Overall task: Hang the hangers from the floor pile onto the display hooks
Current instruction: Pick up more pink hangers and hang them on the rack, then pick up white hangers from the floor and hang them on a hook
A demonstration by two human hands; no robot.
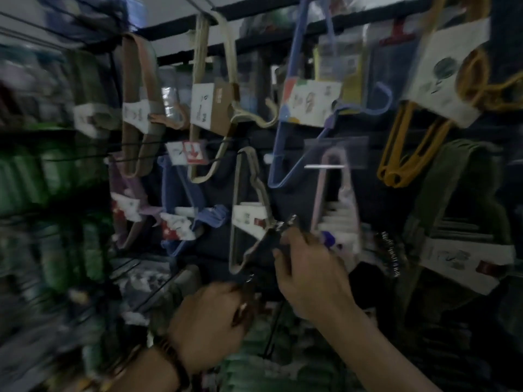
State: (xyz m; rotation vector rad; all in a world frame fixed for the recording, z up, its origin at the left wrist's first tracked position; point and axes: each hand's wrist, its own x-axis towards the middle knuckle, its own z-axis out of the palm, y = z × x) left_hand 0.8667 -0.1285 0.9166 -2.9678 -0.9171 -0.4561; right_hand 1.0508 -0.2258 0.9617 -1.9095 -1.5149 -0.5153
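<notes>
**Dark clip hanger up at the wall, both hands on it**

The display rack (283,26) fills the view, blurred and dim. It's crowded with bundles: yellow hangers (410,154) at the right, blue hangers (285,154) in the centre, a beige bundle (246,210) lower down and a pink set (334,193) beside it. The floor pile can't be made out.

In front of the beige bundle, held low and tilted, is the dark hanger (270,236), with a metal clip (293,220) glinting at its upper end. It looks light and stiff, and slim enough to twist in the fingers. The best hold is probably the bar near the clips, leaving the hook free.

The left hand (209,321), with a wristband (169,357), curls round the lower end. The right hand (311,278) is raised higher with its wrist bent and grips the upper end. The two hands are apart.
</notes>
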